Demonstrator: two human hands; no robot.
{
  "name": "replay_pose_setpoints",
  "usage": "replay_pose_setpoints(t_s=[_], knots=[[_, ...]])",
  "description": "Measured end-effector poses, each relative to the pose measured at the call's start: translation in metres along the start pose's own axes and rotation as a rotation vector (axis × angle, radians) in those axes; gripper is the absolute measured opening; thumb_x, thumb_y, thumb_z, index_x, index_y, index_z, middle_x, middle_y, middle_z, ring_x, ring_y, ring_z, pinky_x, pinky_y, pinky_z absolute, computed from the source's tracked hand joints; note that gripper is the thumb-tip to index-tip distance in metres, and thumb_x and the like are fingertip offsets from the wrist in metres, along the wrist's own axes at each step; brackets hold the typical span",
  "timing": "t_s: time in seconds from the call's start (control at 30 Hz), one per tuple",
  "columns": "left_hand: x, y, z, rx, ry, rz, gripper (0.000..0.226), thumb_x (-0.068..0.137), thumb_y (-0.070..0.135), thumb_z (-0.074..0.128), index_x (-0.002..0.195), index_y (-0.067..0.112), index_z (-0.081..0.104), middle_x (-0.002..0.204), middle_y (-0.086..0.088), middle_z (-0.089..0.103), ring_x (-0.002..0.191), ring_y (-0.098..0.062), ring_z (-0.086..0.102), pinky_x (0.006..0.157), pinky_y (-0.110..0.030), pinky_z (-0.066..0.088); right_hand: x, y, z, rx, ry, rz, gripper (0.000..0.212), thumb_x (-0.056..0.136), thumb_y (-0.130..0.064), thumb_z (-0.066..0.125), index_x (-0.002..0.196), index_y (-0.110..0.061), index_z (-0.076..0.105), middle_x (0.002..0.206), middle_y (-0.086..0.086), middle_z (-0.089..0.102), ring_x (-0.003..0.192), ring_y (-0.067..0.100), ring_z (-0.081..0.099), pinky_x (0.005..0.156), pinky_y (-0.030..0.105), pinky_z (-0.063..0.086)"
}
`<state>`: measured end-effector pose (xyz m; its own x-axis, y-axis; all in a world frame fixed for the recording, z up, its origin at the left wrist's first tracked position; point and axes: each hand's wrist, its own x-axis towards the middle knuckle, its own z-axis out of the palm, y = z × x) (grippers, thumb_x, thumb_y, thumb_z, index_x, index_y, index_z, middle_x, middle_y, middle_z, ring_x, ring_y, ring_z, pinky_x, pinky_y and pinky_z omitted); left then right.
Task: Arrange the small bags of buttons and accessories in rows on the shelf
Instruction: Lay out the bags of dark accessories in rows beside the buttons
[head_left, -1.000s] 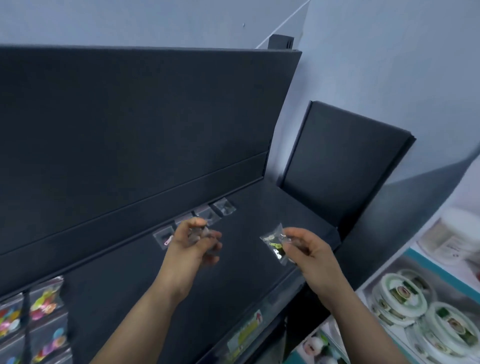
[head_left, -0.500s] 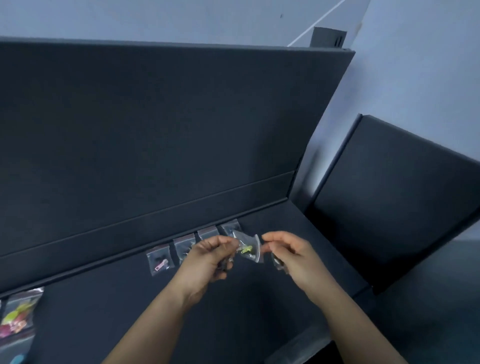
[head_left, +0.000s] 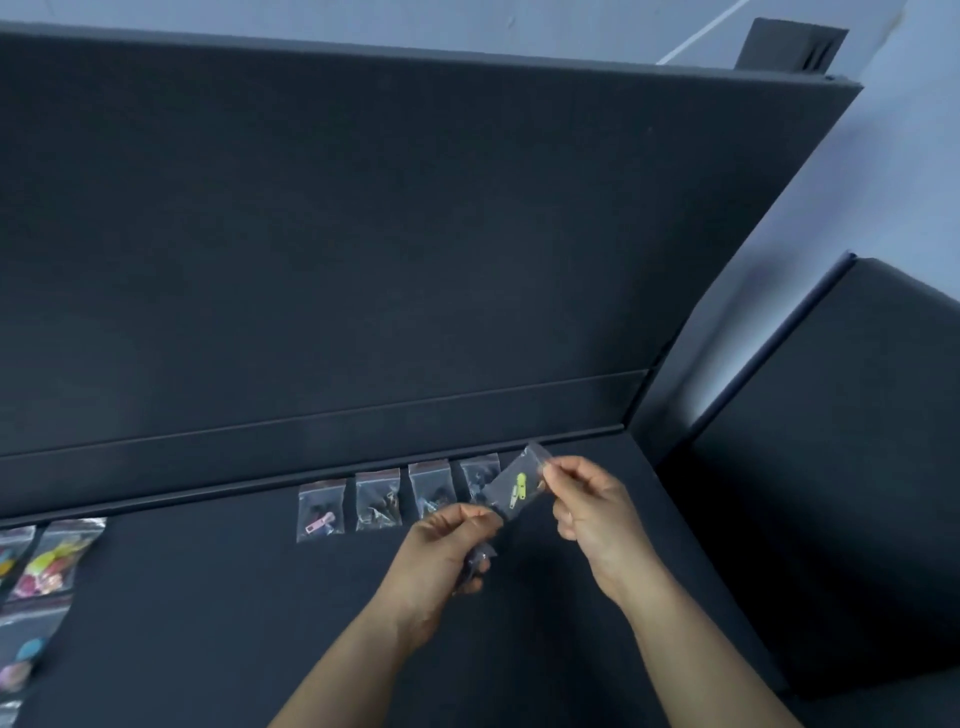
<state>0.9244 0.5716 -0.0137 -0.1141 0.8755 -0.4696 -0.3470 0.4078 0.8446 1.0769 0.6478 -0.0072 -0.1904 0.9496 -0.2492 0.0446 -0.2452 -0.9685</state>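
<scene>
The clear bag of yellow-green pulls (head_left: 514, 488) is held tilted just above the shelf (head_left: 208, 597), overlapping the right end of the row of four bags (head_left: 377, 499) at the far edge. The left hand (head_left: 441, 551) pinches its near corner, lower fingers curled round what appear to be spare bags (head_left: 480, 557); the right hand (head_left: 592, 514) pinches its far edge. Good placement calls for squaring it upright and laying it just right of the last bag, matching the row's spacing.

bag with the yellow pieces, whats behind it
The rightmost bag of the row on the shelf lies behind the bag with the yellow pieces, which covers its lower right part. Its dark contents cannot be made out.
</scene>
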Motion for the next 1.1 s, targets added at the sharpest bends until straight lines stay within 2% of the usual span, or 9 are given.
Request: replay_pose_setpoints(t_s=[0.17, 0.23, 0.33, 0.4, 0.47, 0.53, 0.6, 0.87, 1.1], knots=[[0.013, -0.006, -0.007, 0.218, 0.109, 0.101, 0.005, 0.089, 0.015, 0.065, 0.092, 0.012, 0.068, 0.054, 0.006, 0.055, 0.048, -0.008, 0.048, 0.047, -0.02, 0.04, 0.038, 0.001, -0.02, -0.527, 0.029, -0.169, 0.015, 0.094, -0.016, 0.053, 0.082, -0.014, 0.064, 0.066, -0.006, 0.062, 0.048, -0.001, 0.045, 0.049, 0.012, 0.036], [0.021, -0.007, -0.013, 0.376, 0.181, 0.185, 0.012, 0.088, 0.016, 0.066, 0.1, 0.02, 0.069, 0.06, 0.016, 0.062, 0.053, -0.003, 0.055, 0.054, -0.017, 0.045, 0.055, 0.007, -0.024, -0.673, -0.016, -0.188, 0.015, 0.093, -0.017, 0.052, 0.08, -0.018, 0.06, 0.068, -0.006, 0.061, 0.057, 0.004, 0.049, 0.058, 0.02, 0.042], [0.034, -0.013, -0.022, 0.798, 0.206, 0.381, 0.029, 0.087, 0.024, 0.066, 0.115, 0.033, 0.064, 0.113, 0.03, 0.057, 0.1, 0.001, 0.059, 0.089, -0.016, 0.044, 0.078, 0.015, -0.025, -0.824, -0.076, -0.179, 0.015, 0.092, -0.02, 0.052, 0.078, -0.022, 0.058, 0.069, -0.005, 0.061, 0.066, 0.018, 0.056, 0.067, 0.038, 0.048], [0.039, -0.016, -0.024, 0.984, 0.171, 0.437, 0.037, 0.089, 0.026, 0.062, 0.126, 0.032, 0.059, 0.131, 0.029, 0.043, 0.12, 0.004, 0.047, 0.096, -0.011, 0.033, 0.088, 0.018, -0.022, -0.852, -0.113, -0.189, 0.014, 0.092, -0.024, 0.053, 0.078, -0.026, 0.058, 0.074, -0.004, 0.065, 0.072, 0.021, 0.06, 0.071, 0.04, 0.05], [0.041, -0.017, -0.022, 1.07, 0.149, 0.438, 0.041, 0.091, 0.029, 0.058, 0.131, 0.034, 0.053, 0.14, 0.028, 0.036, 0.127, 0.005, 0.042, 0.098, -0.011, 0.033, 0.094, 0.02, -0.019, -0.895, -0.112, -0.217, 0.01, 0.092, -0.026, 0.053, 0.088, -0.029, 0.062, 0.086, -0.007, 0.067, 0.081, 0.018, 0.062, 0.075, 0.038, 0.051], [0.043, -0.018, -0.021, 1.122, 0.141, 0.438, 0.043, 0.092, 0.031, 0.055, 0.135, 0.037, 0.049, 0.147, 0.028, 0.031, 0.13, 0.005, 0.04, 0.1, -0.014, 0.035, 0.096, 0.023, -0.019, -0.963, -0.055, -0.273, 0.018, 0.093, -0.025, 0.054, 0.109, -0.026, 0.063, 0.105, -0.008, 0.061, 0.094, 0.013, 0.061, 0.077, 0.033, 0.049], [0.044, -0.017, -0.02, 1.151, 0.124, 0.435, 0.045, 0.093, 0.033, 0.052, 0.137, 0.04, 0.044, 0.15, 0.029, 0.026, 0.13, 0.005, 0.04, 0.099, -0.016, 0.038, 0.093, 0.027, -0.022, -0.986, -0.013, -0.366, 0.026, 0.092, -0.027, 0.057, 0.117, -0.025, 0.063, 0.113, -0.008, 0.056, 0.096, 0.012, 0.06, 0.076, 0.031, 0.049], [0.044, -0.013, -0.016, 1.257, 0.124, 0.415, 0.046, 0.095, 0.038, 0.046, 0.14, 0.046, 0.036, 0.152, 0.034, 0.014, 0.124, 0.006, 0.046, 0.091, -0.019, 0.042, 0.084, 0.05, -0.023, -1.119, -0.123, -0.51, 0.028, 0.095, -0.037, 0.052, 0.119, -0.031, 0.065, 0.12, -0.018, 0.053, 0.079, 0.009, 0.062, 0.069, 0.028, 0.048], [0.042, -0.012, -0.016, 1.279, 0.114, 0.383, 0.044, 0.094, 0.037, 0.049, 0.137, 0.045, 0.04, 0.15, 0.035, 0.017, 0.123, 0.004, 0.047, 0.091, -0.019, 0.042, 0.081, 0.043, -0.021, -1.125, -0.12, -0.46, 0.031, 0.096, -0.037, 0.05, 0.125, -0.03, 0.06, 0.124, -0.014, 0.049, 0.081, 0.011, 0.06, 0.071, 0.029, 0.046]])
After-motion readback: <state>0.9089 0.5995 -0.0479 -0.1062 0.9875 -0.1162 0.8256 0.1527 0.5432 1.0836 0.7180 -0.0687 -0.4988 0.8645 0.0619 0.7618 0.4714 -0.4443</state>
